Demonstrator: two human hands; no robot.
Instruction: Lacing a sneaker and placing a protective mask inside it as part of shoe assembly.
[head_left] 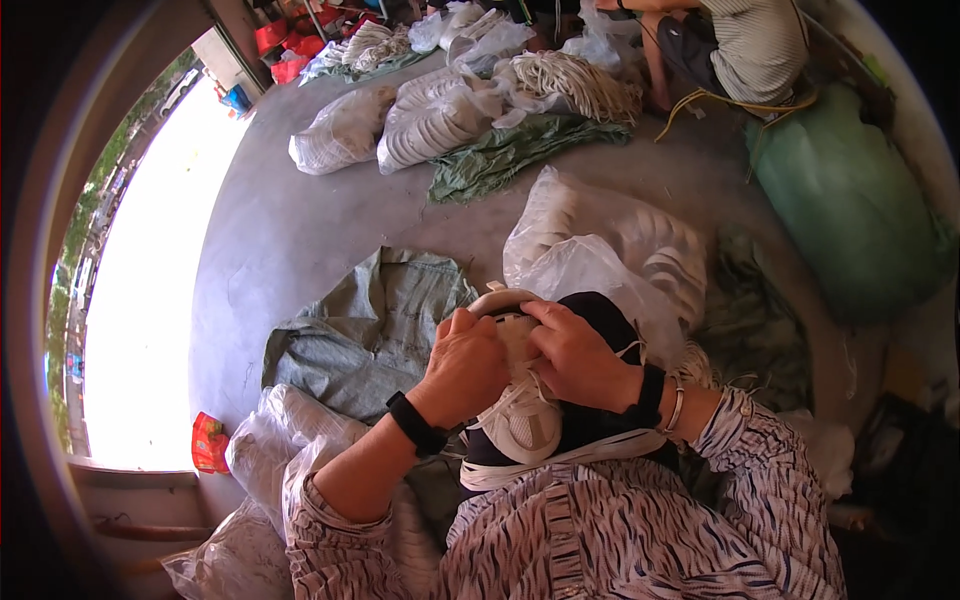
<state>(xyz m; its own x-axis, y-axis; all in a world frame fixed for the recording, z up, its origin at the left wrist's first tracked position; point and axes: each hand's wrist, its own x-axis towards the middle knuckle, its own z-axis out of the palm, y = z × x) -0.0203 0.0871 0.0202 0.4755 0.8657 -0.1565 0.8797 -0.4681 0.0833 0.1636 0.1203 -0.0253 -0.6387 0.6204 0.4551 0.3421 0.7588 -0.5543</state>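
Note:
A white and beige lace-up sneaker [524, 424] rests on my dark-clad lap, its toe toward me and its collar opening away. My left hand [462, 368] is closed on the left side of the shoe's upper, near the tongue and collar. On the other side, my right hand [585, 355] grips the upper with its fingers bent over the collar edge. Parts of the laces and the tongue are hidden behind my fingers. A band of long pale laces [560, 458] lies across my lap below the toe, and loose lace ends hang beside my right wrist.
Clear plastic bags of pale curved pieces [655, 240] lie just ahead. A grey-green woven sack [350, 315] spreads at left, near a red packet [209, 442]. Further off are more filled bags [430, 120], a big green sack [845, 200] and a seated person [755, 50].

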